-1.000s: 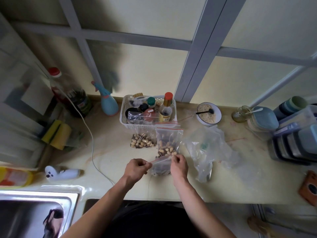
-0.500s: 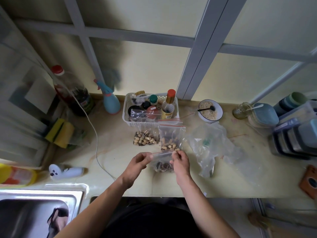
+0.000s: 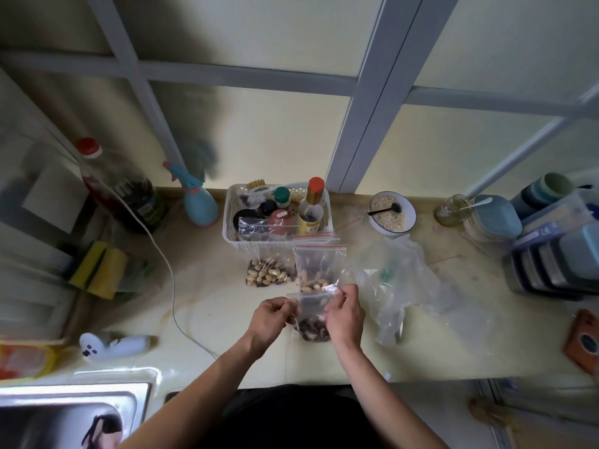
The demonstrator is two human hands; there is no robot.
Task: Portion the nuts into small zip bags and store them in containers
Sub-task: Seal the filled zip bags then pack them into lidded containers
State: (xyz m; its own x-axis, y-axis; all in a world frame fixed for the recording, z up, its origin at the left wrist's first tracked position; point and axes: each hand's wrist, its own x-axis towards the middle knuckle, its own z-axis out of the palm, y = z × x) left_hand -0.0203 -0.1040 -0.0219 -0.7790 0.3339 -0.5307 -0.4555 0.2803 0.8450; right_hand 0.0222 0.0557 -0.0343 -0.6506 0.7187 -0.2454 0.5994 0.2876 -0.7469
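Pinching the top edge of a small zip bag [image 3: 311, 314], the left hand [image 3: 271, 319] grips the bag's left corner and the right hand [image 3: 344, 314] grips its right corner; fingers of both hands are curled tight on the plastic. The bag hangs between the hands, just above the counter [image 3: 227, 306] near its front edge, with dark nuts [image 3: 312, 329] gathered at the bottom.

Behind it, a second bag [image 3: 316, 265] with a red zip strip stands upright, holding pale nuts. To its left, a third bag [image 3: 269, 270] of pale nuts lies on the counter, touching the front of a white basket [image 3: 278, 243] filled with bottles and jars. A crumpled clear plastic bag [image 3: 389, 280] lies just right of the hands.

Farther back, a bowl [image 3: 392, 213] with a black spoon sits right of the basket. A blue spray bottle [image 3: 199, 204] stands left of the basket. Stacked containers [image 3: 557, 254] occupy the counter's right end. A sink [image 3: 71, 413] is at lower left.
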